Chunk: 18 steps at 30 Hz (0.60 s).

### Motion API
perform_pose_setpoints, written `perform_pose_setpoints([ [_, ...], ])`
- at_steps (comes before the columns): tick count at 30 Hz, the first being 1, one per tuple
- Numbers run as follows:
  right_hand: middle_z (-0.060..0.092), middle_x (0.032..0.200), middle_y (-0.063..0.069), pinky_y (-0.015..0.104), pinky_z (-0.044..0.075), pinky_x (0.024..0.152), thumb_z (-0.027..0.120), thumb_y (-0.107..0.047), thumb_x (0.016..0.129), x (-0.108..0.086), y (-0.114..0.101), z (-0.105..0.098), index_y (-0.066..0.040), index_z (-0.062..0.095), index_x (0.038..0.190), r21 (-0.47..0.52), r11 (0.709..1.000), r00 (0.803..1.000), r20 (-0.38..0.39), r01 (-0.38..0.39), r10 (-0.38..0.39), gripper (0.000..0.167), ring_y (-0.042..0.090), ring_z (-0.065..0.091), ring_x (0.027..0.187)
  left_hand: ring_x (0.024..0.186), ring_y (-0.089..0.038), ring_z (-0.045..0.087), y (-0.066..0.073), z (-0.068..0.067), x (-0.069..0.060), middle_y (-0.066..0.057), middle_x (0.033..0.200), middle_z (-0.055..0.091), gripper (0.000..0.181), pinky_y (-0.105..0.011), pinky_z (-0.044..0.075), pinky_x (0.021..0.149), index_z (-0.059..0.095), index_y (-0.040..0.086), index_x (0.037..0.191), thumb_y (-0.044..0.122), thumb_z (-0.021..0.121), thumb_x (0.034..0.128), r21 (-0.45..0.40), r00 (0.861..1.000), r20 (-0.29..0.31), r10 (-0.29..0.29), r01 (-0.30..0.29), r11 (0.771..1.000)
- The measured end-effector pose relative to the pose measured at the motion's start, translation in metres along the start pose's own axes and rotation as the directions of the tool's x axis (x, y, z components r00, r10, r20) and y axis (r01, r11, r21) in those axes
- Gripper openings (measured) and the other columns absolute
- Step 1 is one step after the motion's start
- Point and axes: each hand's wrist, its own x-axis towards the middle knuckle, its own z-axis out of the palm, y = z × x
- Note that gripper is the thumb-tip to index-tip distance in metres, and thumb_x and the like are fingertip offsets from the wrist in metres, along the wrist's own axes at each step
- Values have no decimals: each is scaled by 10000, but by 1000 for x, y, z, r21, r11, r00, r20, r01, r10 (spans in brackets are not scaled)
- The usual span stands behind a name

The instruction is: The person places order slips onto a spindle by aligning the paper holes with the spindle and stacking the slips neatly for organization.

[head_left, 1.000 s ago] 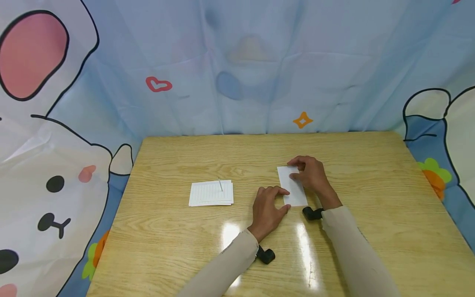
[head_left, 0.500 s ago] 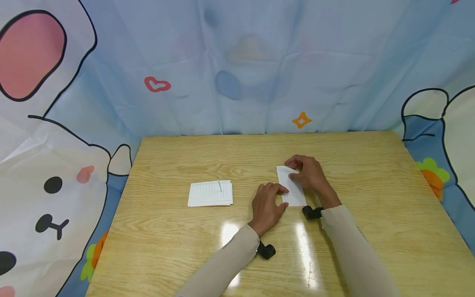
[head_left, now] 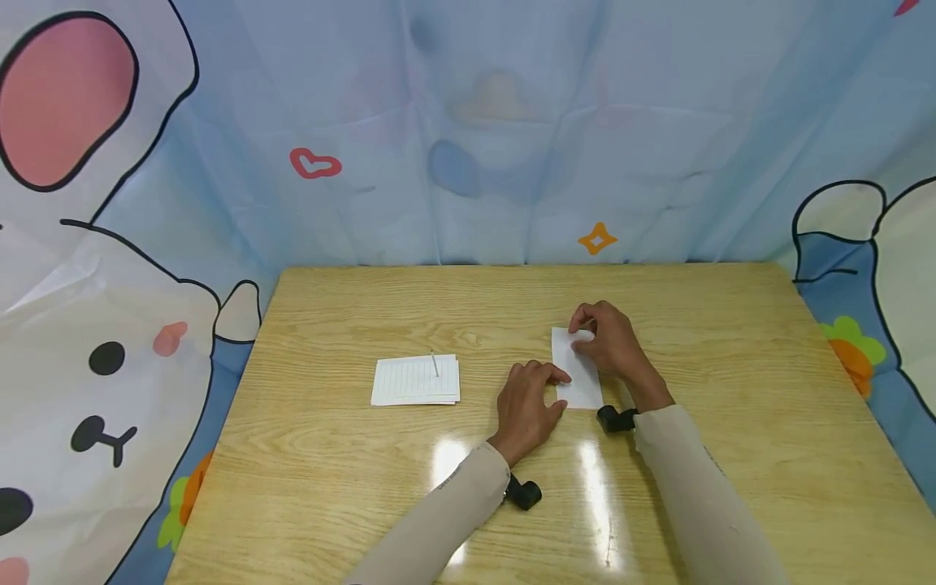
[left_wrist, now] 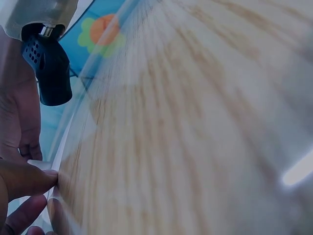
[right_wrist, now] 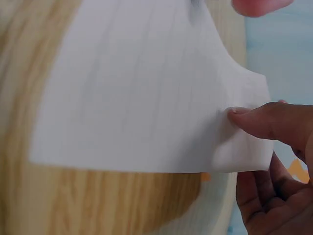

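Note:
A narrow white sheet of paper (head_left: 581, 378) lies lengthwise on the table in the head view. My right hand (head_left: 613, 345) pinches its far end; the right wrist view shows the thumb (right_wrist: 259, 120) on top, other fingers behind, and the end of the faintly lined sheet curling up. My left hand (head_left: 528, 410) is at the sheet's left side, index fingertip on the left edge and thumb by the near left corner. In the left wrist view its fingertips (left_wrist: 46, 177) touch down at the table surface. How firmly they press cannot be told.
Left of the hands lies a small stack of lined paper (head_left: 409, 386) with a thin pale stick-like object (head_left: 435, 366) on it. The wooden table (head_left: 329, 487) ends at a printed curtain (head_left: 512, 203). Black wrist cameras (head_left: 524, 494) stick out below the sleeves.
The right hand's fingertips and the sheet's far end have shifted slightly to the right, so the sheet lies straighter. The left hand stays almost in place.

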Motion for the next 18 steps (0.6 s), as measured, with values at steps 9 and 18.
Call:
perform_pose_setpoints([
  [9,774,1113,193,590,558,973,739,54,926,-4,-2,-9,-92,755,902,-24,1000,1000,24,17,-17,149,431,716,1136,1025,-97,583,-3,-1,-2,92,1097,703,301,-154,472,788,765,297,1131,184,883,878,-23,1000,8,28,-27,999],
  [18,780,1088,148,414,548,801,765,-7,950,-9,-1,-20,-139,817,908,-32,999,1000,-7,28,-28,148,323,696,970,1030,-115,576,-4,-1,-2,43,1119,672,336,-153,449,789,764,275,1161,167,890,868,-75,1000,-13,17,-18,997],
])
